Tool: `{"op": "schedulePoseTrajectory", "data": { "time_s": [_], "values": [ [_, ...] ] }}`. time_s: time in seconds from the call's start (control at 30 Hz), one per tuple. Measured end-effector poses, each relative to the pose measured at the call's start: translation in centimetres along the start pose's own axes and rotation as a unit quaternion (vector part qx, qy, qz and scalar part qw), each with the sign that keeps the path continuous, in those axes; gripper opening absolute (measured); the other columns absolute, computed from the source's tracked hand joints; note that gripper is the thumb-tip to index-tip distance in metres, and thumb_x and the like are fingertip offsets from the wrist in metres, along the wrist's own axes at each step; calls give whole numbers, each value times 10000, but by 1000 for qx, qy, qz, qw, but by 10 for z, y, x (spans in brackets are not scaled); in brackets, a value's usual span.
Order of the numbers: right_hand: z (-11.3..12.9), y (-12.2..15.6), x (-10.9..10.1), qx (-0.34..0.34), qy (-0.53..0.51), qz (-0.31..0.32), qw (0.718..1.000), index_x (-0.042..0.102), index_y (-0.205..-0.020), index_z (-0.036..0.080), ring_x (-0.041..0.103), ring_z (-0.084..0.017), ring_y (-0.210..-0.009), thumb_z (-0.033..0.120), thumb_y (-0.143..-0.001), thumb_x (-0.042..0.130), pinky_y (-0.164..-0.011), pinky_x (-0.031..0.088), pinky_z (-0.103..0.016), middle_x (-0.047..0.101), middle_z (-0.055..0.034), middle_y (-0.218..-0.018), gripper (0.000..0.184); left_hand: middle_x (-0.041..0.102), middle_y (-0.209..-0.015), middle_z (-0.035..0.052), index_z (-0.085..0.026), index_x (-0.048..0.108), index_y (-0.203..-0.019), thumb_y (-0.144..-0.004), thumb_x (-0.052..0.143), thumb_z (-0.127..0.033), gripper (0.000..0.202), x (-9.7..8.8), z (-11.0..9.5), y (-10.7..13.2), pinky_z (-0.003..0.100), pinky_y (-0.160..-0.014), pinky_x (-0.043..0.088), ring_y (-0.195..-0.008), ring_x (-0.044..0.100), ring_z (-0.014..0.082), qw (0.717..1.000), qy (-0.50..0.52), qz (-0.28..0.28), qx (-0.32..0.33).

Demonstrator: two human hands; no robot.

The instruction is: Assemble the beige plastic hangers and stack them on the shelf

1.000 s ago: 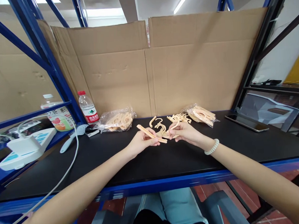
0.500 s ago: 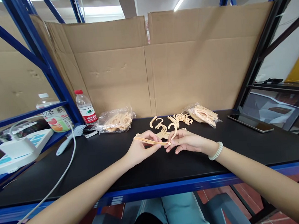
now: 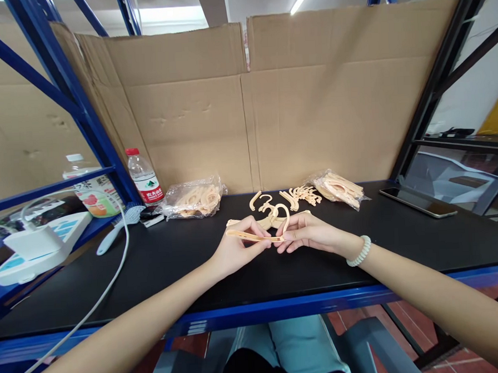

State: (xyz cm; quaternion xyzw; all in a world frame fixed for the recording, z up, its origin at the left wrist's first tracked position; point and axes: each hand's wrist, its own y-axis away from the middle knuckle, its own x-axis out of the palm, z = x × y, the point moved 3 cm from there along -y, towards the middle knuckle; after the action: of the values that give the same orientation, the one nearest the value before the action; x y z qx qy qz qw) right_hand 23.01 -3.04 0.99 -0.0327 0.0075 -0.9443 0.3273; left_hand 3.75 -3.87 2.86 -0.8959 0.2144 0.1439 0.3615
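Observation:
My left hand [image 3: 235, 248] pinches a slim, slotted beige hanger arm [image 3: 244, 236] that points left. At its right end, the fingers of my right hand [image 3: 312, 231] are closed on a curved hanger hook [image 3: 287, 211], which stands up from the joint. Hook and arm meet between my fingertips; whether they are locked together I cannot tell. Just behind my hands a beige hanger [image 3: 271, 221] lies on the black table, partly covered by my fingers. Loose hanger hooks [image 3: 294, 197] lie further back.
Clear plastic bags of hanger parts, one left [image 3: 195, 199] and one right [image 3: 339, 188], lie before the cardboard wall [image 3: 195, 122]. A water bottle [image 3: 145, 178], brush [image 3: 115, 232], power strip [image 3: 47, 247] and white cable [image 3: 108, 291] are left. A phone [image 3: 417, 201] lies right.
The hook has turned slightly between my right fingers, and its curve now opens more toward the left. Both hands stay in nearly the same place. The camera view has shifted a little.

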Motion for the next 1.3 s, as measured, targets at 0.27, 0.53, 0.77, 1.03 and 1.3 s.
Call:
{"op": "schedulePoseTrajectory", "data": {
  "time_s": [0.27, 0.53, 0.77, 1.03, 1.3],
  "values": [
    [-2, -1, 3, -25, 31, -29, 999, 679, -881, 116, 722, -235, -822, 390, -709, 807, -757, 583, -329, 735, -109, -874, 348, 657, -689, 11, -181, 546, -678, -742, 745, -271, 227, 0, -1, -1, 271, -608, 520, -650, 659, 152, 1000, -21, -16, -16],
    [-2, -1, 10, -53, 50, -30, 997, 672, -848, 117, 722, -206, -732, 405, -719, 797, -679, 586, -296, 730, -96, -831, 339, 657, -725, 3, -172, 505, -711, -726, 767, -263, 278, 7, 5, 1, 298, -624, 576, -675, 692, 164, 990, 125, 4, -67],
    [-4, -2, 11, -60, 35, -14, 997, 666, -882, 117, 723, -208, -768, 386, -758, 776, -714, 586, -298, 726, -100, -867, 316, 626, -698, -16, -164, 506, -699, -695, 795, -255, 303, 8, 4, 0, 291, -617, 590, -654, 689, 155, 986, 145, -18, -79],
    [0, 0, 13, -65, 14, -12, 998, 662, -886, 114, 725, -217, -799, 346, -761, 779, -732, 590, -302, 729, -100, -887, 289, 622, -692, -27, -156, 497, -696, -694, 792, -214, 300, 8, 2, -2, 271, -618, 589, -663, 701, 152, 978, 189, -33, -85],
    [1, 1, 13, -78, 0, 3, 997, 665, -881, 111, 726, -215, -793, 313, -774, 771, -714, 591, -290, 732, -104, -891, 252, 651, -669, -28, -157, 497, -707, -664, 814, -204, 323, 8, 1, -2, 297, -632, 596, -665, 718, 181, 961, 244, -33, -129]
  ]
}}
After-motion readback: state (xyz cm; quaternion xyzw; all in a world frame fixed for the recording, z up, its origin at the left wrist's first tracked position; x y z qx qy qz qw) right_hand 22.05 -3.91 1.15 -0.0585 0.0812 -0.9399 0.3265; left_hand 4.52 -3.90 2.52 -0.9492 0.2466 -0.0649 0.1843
